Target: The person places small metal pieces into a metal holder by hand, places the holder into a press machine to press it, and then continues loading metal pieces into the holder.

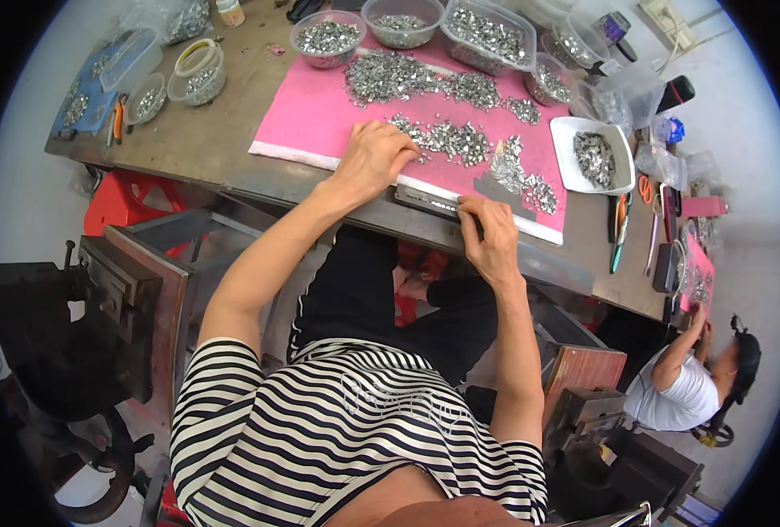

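A narrow dark metal bar-shaped holder (423, 200) with a row of small bright pieces along it lies at the near edge of a pink mat (298, 112). The thumb and fingers of my right hand (494, 235) are closed on its right end. My left hand (372, 160) is bent over the mat, fingertips pinched together beside a pile of small silvery metal parts (458, 143); whatever they hold is too small to make out. Right of that pile lie a brighter heap of metal pieces (507, 164) and a flat grey strip (500, 193).
A larger heap of metal parts (386, 79) and several filled plastic tubs (488, 39) stand farther back. At right are a white tray (566, 156) and hand tools (619, 230). Orange-handled pliers (118, 121) lie left. Another person (689, 386) works at far right.
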Action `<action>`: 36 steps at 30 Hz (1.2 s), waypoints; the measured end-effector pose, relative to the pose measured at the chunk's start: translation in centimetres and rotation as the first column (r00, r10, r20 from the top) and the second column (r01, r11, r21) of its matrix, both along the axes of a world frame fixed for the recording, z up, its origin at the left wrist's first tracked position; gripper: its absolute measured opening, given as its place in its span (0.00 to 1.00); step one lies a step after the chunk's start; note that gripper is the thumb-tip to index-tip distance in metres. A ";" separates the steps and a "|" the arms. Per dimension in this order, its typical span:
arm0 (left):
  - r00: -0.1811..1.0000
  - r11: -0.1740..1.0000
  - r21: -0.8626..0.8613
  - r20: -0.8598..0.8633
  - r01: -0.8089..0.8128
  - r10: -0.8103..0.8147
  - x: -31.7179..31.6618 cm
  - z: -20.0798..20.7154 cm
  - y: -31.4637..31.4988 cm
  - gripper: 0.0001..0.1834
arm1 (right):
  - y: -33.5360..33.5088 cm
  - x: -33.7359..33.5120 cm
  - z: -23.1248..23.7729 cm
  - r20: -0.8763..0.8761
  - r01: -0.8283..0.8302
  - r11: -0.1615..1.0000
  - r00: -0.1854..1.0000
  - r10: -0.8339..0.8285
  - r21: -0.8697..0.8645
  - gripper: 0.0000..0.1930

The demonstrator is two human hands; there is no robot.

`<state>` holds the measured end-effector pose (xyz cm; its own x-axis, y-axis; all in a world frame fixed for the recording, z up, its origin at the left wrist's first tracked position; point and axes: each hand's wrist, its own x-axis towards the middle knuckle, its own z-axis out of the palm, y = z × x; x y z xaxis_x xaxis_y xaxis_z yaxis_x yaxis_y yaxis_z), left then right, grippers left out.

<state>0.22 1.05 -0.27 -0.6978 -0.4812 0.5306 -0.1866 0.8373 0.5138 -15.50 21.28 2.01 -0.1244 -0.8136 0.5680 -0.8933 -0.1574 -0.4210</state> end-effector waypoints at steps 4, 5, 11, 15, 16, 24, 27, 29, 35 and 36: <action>1.000 0.995 -0.095 0.010 0.025 -0.024 -0.2 -0.1 -0.2 0.03 | 0.0 0.2 0.4 -0.044 -0.016 1.000 0.999 0.015 -0.008 0.08; 0.999 0.994 -0.103 0.026 0.022 -0.019 -0.1 0.1 0.0 0.03 | 0.0 0.2 0.4 -0.051 -0.003 1.000 0.999 0.003 -0.005 0.08; 0.998 0.992 -0.123 0.056 0.012 -0.006 0.0 0.0 0.1 0.04 | 0.2 0.2 -0.1 0.032 0.053 0.998 0.998 -0.053 0.022 0.08; 0.997 0.993 -0.117 0.081 0.023 -0.013 0.1 0.3 0.1 0.05 | 0.2 0.2 0.2 -0.070 0.026 1.000 0.997 -0.025 0.012 0.08; 0.997 0.993 -0.117 0.081 0.024 -0.014 0.1 0.2 0.1 0.05 | 0.1 0.3 0.3 -0.071 0.028 1.000 0.997 -0.027 0.012 0.08; 0.993 0.989 -0.140 0.113 0.050 -0.035 -0.2 0.4 0.1 0.03 | 0.5 -0.1 0.9 -0.126 0.006 0.998 0.992 0.001 0.057 0.07; 0.995 0.996 -0.056 0.074 0.074 -0.069 -0.2 0.4 0.0 0.03 | 1.6 -0.8 0.4 0.203 0.130 0.990 0.970 -0.137 0.046 0.07; 0.994 0.994 0.040 0.020 0.102 -0.103 -0.2 1.1 0.9 0.03 | 2.1 -1.1 -0.4 0.326 0.157 0.984 0.929 -0.175 0.082 0.07; 0.956 0.903 0.315 -0.119 0.291 -0.267 -1.1 2.3 6.6 0.05 | 2.7 -2.4 -2.5 0.540 0.132 0.983 0.822 -0.181 0.128 0.11; 0.948 0.908 0.278 -0.152 0.314 -0.281 -1.4 1.8 7.1 0.05 | 2.8 -2.6 -2.6 0.662 0.086 0.988 0.735 -0.149 0.127 0.11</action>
<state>-1.18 8.19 1.53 -0.7807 -0.4056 0.4753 0.1165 0.6529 0.7485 -18.09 24.06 -0.58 -0.5436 -0.8059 0.2345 -0.3868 -0.0074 -0.9221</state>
